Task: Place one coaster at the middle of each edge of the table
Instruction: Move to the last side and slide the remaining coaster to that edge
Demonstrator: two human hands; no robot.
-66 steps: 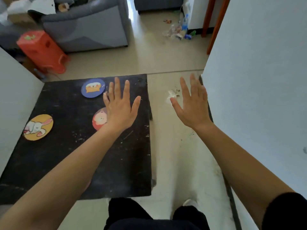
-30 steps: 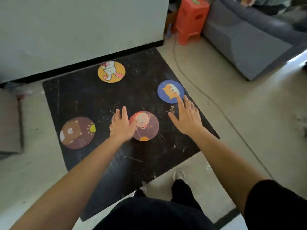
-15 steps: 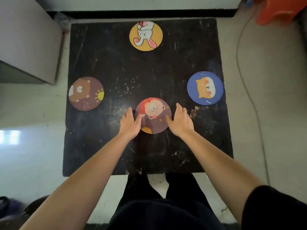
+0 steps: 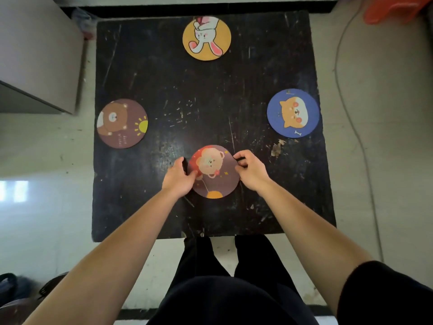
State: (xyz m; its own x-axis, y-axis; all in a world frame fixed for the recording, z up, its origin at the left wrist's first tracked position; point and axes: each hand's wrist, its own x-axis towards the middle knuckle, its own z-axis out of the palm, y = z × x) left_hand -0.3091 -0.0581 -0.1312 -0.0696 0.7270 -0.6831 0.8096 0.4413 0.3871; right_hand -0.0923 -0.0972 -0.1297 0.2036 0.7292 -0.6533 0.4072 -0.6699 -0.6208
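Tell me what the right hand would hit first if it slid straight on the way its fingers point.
The right hand points up-left across the monkey coaster it grips; beyond that, probably bare table, no other coaster.

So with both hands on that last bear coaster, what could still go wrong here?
1. The round purple bear-with-balloon coaster, pinched by the left hand and right hand, lies well in from the black square table's near edge; released here, it probably misses the edge.
2. Dragging it over the scratched, chipped tabletop might snag it.
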